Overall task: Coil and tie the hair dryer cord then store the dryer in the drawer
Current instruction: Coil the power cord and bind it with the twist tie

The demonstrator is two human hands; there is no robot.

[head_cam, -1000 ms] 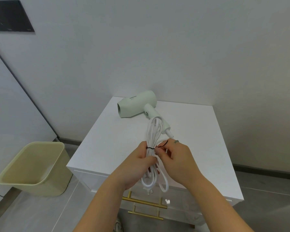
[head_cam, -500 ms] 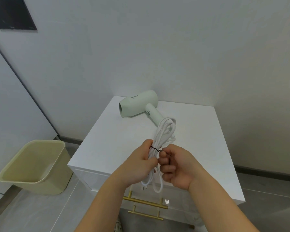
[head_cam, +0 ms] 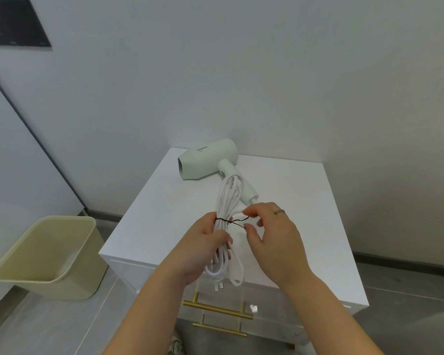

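Note:
A pale green hair dryer (head_cam: 207,159) lies on its side at the back of a white cabinet top (head_cam: 305,213), nozzle pointing left. Its white cord (head_cam: 227,198) is gathered into a long coil that runs from the handle toward me. My left hand (head_cam: 207,248) is closed around the middle of the coil. A thin black twist tie (head_cam: 231,221) wraps the coil just above that grip. My right hand (head_cam: 269,234) pinches the tie's two loose ends between thumb and fingers. The plug (head_cam: 219,286) hangs below my left hand.
Two gold drawer handles (head_cam: 217,309) show on the cabinet front below the hands; the drawers look closed. A beige waste bin (head_cam: 46,257) stands on the grey floor to the left. White walls close in behind and to the right.
The coil has swung back to the left, over the dryer handle. My right hand went from a closed fist at the tie to spread fingers pinching the tie's ends, which now stick out.

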